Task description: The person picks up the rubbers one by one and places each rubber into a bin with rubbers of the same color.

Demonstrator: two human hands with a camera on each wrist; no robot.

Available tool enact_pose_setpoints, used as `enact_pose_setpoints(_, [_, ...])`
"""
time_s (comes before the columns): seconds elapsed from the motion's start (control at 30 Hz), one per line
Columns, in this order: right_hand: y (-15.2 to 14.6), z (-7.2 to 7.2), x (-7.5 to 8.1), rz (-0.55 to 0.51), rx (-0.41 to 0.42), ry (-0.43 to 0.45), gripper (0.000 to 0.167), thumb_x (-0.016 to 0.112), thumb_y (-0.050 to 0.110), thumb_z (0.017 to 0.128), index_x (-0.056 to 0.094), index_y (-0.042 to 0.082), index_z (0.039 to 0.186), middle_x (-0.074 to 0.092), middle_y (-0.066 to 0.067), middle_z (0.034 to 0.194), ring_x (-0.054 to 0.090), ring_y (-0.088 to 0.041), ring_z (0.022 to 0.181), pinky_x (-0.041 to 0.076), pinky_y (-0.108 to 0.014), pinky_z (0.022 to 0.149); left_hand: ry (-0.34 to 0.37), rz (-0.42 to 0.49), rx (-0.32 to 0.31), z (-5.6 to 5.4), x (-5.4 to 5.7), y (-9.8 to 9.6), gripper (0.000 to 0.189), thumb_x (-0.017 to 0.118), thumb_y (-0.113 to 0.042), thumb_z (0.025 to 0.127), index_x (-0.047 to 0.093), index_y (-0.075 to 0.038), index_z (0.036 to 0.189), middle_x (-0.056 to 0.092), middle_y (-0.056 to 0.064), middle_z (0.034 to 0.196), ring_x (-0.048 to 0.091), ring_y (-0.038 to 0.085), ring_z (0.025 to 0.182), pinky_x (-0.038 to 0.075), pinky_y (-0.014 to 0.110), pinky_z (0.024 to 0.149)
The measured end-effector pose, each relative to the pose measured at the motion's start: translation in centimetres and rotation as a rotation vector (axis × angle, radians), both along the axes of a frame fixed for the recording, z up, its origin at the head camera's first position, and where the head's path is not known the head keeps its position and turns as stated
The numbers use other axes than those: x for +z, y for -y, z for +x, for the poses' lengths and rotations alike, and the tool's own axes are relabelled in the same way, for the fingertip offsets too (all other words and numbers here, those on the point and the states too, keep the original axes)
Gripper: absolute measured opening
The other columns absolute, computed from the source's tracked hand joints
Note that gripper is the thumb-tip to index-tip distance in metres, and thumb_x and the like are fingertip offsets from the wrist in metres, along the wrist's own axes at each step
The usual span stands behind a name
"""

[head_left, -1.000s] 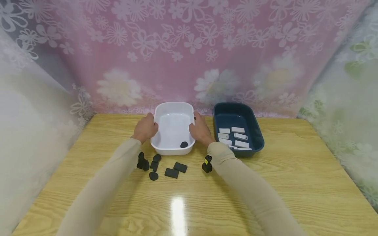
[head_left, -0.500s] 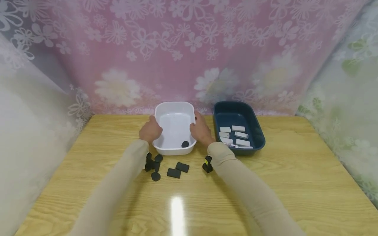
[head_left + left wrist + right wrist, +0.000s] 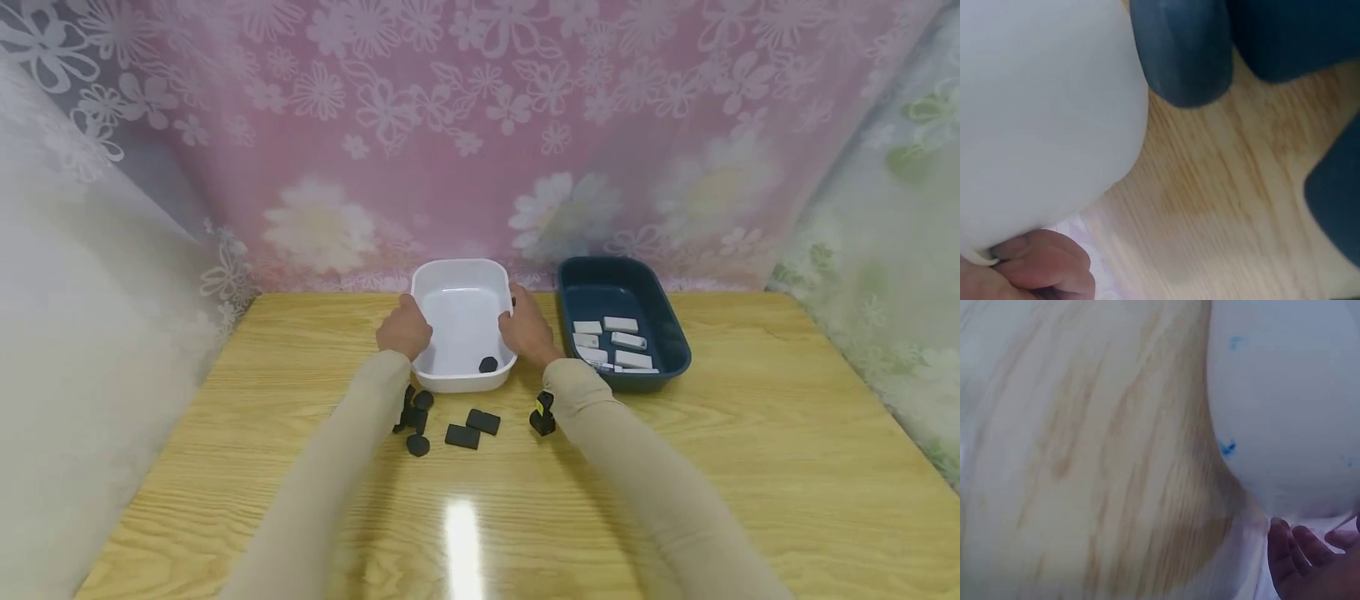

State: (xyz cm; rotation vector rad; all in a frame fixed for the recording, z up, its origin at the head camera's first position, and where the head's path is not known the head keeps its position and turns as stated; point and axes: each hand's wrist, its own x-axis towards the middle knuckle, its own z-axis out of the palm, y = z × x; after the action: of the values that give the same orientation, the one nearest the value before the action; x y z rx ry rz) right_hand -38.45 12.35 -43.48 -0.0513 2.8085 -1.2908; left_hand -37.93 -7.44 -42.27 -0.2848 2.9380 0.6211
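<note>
The left hand (image 3: pixel 405 327) and right hand (image 3: pixel 528 327) gripped opposite sides of the rounded white plastic basin (image 3: pixel 459 321) on the yellowish wood-grain table (image 3: pixel 555 517); right of it stood the rounded navy plastic tub (image 3: pixel 611 298)

Looks like a small curtained-off space; whether in a home or a workplace, cannot tell. Closed in by pink flowered cloth (image 3: pixel 465 183) behind the wood-grain worktop (image 3: pixel 765 450), with a pale left drape (image 3: pixel 82 292) and a pale right drape (image 3: pixel 885 275) flanking the worktop. Furnished household-style, with a white tub (image 3: pixel 461 329) and a navy tub (image 3: pixel 611 298) near the worktop's far edge.
</note>
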Motion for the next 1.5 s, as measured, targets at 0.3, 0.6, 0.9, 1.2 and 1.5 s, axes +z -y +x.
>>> enact_pose_setpoints(0.3, [-1.3, 1.4, 1.0, -0.063, 0.132, -0.071, 0.054, 0.04, 0.028, 0.103, 0.025, 0.004, 0.149, 0.034, -0.018, 0.145, 0.047, -0.032, 0.122, 0.042, -0.046, 0.096, -0.029, -0.067, 0.006, -0.4, -0.3, -0.3, 0.052, 0.049, -0.019, 0.096, 0.031, 0.004, 0.138, 0.064, 0.017, 0.089, 0.063, 0.032, 0.079, 0.051, 0.044, 0.071])
enact_pose_setpoints(0.6, [-2.7, 7.6, 1.4, -0.063, 0.263, -0.464, 0.029, 0.052, 0.006, 0.095, 0.061, 0.004, 0.122, 0.055, -0.008, 0.119, 0.056, -0.018, 0.091, 0.05, -0.033, 0.074, -0.037, -0.067, 0.004, -0.2, 0.0, 0.0, 0.047, 0.047, -0.016, 0.096, 0.032, 0.005, 0.136, 0.065, 0.02, 0.089, 0.065, 0.035, 0.081, 0.052, 0.047, 0.071])
enact_pose_setpoints(0.9, [-1.8, 13.1, 0.8, 0.27, 0.554, -0.387, 0.02, 0.063, 0.018, 0.09, 0.069, 0.013, 0.109, 0.062, 0.003, 0.107, 0.06, -0.012, 0.09, 0.05, -0.031, 0.074, -0.035, -0.087, -0.002, -0.6, 0.1, 0.4, 0.049, 0.044, -0.018, 0.097, 0.031, 0.005, 0.138, 0.064, 0.019, 0.087, 0.064, 0.034, 0.078, 0.051, 0.047, 0.073])
enact_pose_setpoints(1.2, [-0.6, 14.5, -0.9, 0.51, 0.563, -0.234, 0.04, 0.061, 0.02, 0.09, 0.057, 0.013, 0.129, 0.051, -0.003, 0.125, 0.054, -0.02, 0.104, 0.049, -0.036, 0.072, -0.024, -0.067, -0.028, 0.3, -0.1, 0.7, 0.053, 0.048, -0.017, 0.096, 0.029, 0.007, 0.138, 0.062, 0.018, 0.083, 0.063, 0.032, 0.07, 0.052, 0.044, 0.064])
enact_pose_setpoints(1.5, [-0.1, 15.2, -1.3, 0.575, 0.538, -0.285, 0.021, 0.062, 0.016, 0.094, 0.064, 0.005, 0.111, 0.052, -0.007, 0.108, 0.05, -0.022, 0.096, 0.05, -0.035, 0.071, -0.031, -0.048, -0.03, 0.3, -0.4, -0.3, 0.048, 0.046, -0.015, 0.096, 0.031, 0.007, 0.135, 0.062, 0.019, 0.088, 0.064, 0.034, 0.075, 0.052, 0.044, 0.066])
